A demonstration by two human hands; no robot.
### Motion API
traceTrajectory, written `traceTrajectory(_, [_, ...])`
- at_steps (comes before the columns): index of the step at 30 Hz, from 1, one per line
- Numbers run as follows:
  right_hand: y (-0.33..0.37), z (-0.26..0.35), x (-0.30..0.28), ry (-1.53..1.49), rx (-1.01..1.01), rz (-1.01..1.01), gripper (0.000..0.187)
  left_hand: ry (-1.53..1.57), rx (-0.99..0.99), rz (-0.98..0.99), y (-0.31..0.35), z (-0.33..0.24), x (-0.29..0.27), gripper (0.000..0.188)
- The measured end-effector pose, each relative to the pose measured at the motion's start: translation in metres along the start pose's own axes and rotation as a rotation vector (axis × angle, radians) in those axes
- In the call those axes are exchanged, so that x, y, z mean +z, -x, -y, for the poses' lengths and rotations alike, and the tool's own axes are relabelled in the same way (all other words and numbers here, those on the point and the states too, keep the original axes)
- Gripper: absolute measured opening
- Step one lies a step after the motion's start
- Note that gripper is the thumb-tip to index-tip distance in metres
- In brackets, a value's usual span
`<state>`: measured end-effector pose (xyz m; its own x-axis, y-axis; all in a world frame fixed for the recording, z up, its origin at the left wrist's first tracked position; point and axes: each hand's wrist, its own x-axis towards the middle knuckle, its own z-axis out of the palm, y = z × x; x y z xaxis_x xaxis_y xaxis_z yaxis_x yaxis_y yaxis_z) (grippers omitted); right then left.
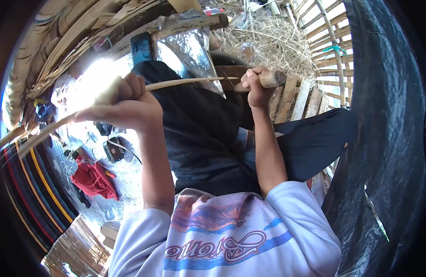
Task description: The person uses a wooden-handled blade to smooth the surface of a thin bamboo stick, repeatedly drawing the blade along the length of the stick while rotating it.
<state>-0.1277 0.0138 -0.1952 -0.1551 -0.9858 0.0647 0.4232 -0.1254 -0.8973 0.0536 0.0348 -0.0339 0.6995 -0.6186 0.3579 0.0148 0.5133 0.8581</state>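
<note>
My left hand (132, 106) is closed round a long, pale strip of bamboo or wood (185, 83). One end of the strip runs out to the far left, and the other narrows toward my right hand (258, 90). That hand is wrapped round a thick wooden handle (274, 79), probably a knife's. A thin dark edge (228, 80), which looks like its blade, shows just left of my fingers, close to the strip's tip. Whether blade and strip touch, I cannot tell. Both hands are raised above my crossed legs in dark trousers (199, 124).
Woven bamboo strips (69, 37) curve along the upper left. Dry straw (273, 41) lies beyond my right hand, beside a slatted bamboo wall (331, 51). Dark plastic sheeting (384, 115) hangs at right. A red cloth (94, 179) and black adapter (113, 150) lie on silvery sheeting at left.
</note>
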Motion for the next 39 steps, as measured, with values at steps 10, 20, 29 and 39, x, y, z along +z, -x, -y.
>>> traceTrajectory(10, [0.004, 0.011, -0.005, 0.244, -0.184, 0.147, 0.006, -0.042, 0.011, -0.05, -0.001, -0.001, 0.003, 0.065])
traceTrajectory(20, [0.008, 0.026, 0.005, -0.087, 0.053, 0.038, 0.016, -0.014, -0.054, -0.037, 0.004, -0.005, 0.007, 0.065])
traceTrajectory(29, [0.017, 0.0, 0.003, 0.219, -0.091, 0.119, 0.021, -0.026, -0.031, -0.046, 0.0, -0.005, 0.001, 0.065])
traceTrajectory(39, [-0.011, -0.007, -0.023, 0.191, -0.044, -0.201, 0.011, 0.117, -0.164, -0.126, -0.015, 0.013, -0.017, 0.061])
